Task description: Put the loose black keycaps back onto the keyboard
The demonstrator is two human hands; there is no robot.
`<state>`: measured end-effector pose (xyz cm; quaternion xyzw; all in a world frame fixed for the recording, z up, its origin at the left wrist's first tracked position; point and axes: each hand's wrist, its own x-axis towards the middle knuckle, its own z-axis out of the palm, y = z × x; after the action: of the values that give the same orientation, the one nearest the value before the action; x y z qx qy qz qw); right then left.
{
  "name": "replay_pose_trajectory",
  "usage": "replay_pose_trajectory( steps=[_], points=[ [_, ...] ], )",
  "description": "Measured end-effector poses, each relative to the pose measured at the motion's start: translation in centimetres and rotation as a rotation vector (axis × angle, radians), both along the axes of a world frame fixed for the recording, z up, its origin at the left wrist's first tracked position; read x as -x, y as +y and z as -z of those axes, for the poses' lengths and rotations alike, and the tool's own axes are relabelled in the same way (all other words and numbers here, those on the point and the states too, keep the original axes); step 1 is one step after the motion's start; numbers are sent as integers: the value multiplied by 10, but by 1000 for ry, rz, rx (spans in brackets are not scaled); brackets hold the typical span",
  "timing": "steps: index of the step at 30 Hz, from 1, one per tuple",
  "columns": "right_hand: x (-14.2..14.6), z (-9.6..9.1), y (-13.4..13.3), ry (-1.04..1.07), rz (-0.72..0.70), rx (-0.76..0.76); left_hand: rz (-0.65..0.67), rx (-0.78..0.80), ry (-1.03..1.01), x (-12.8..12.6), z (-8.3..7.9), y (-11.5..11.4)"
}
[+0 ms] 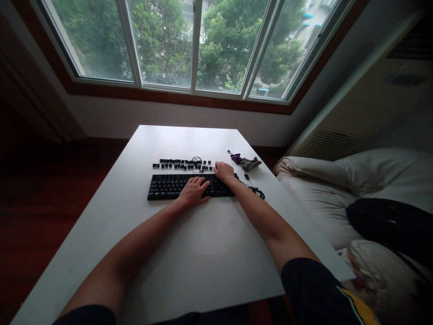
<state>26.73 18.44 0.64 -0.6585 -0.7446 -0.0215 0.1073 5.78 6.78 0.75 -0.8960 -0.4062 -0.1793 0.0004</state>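
Note:
A black computer keyboard (165,186) lies crosswise on the white table (189,253). My left hand (194,190) rests on its middle, palm down with the fingers spread. Just past the keyboard's back edge, toward its right end, is my right hand (223,171). Its fingers are curled together beside the end of a row of loose keycaps; what they hold, if anything, is hidden. Loose black keycaps (176,166) stand in two rows behind the keyboard. A thin dark wire loop (196,160) lies among them.
Right of my right hand lie a purple cloth (236,158), a grey crumpled cloth (251,164) and a coiled black cable (260,194). A pale sofa (311,189) with a dark bag (389,221) stands by the table's right edge. A window (194,45) is ahead.

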Motion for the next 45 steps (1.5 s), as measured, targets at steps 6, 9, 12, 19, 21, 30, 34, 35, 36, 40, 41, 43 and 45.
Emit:
replay_pose_trajectory(
  steps=[6,9,12,19,21,30,34,35,36,40,41,43,45],
  points=[
    [4,0,9,128,-120,61,0,-9,2,-1,0,-2],
    [6,0,12,107,-121,86,-1,-13,6,-2,0,-3],
    [7,0,14,89,-115,82,1,-16,10,-2,-1,-3],
    [-7,-9,10,181,-186,110,-3,-1,1,-1,0,-2],
    [-14,-16,7,221,-266,127,-6,-1,-2,0,0,-1],
    [-32,-40,-3,315,-513,391,1,4,-9,4,2,3],
    [-34,-39,-3,279,-541,387,-2,4,-9,3,1,1],
    [-35,-38,-2,269,-549,381,-1,5,-10,2,1,1],
    [-35,-37,-2,259,-559,376,0,5,-10,2,1,0],
    [-34,-38,-2,213,-622,336,2,-11,-6,2,1,0],
    [-33,-38,-3,199,-634,323,2,-14,-6,2,2,0],
    [-30,-39,-6,169,-639,300,4,-15,-8,3,2,1],
    [-29,-40,-9,145,-636,286,5,-12,-10,3,2,0]
  ],
)
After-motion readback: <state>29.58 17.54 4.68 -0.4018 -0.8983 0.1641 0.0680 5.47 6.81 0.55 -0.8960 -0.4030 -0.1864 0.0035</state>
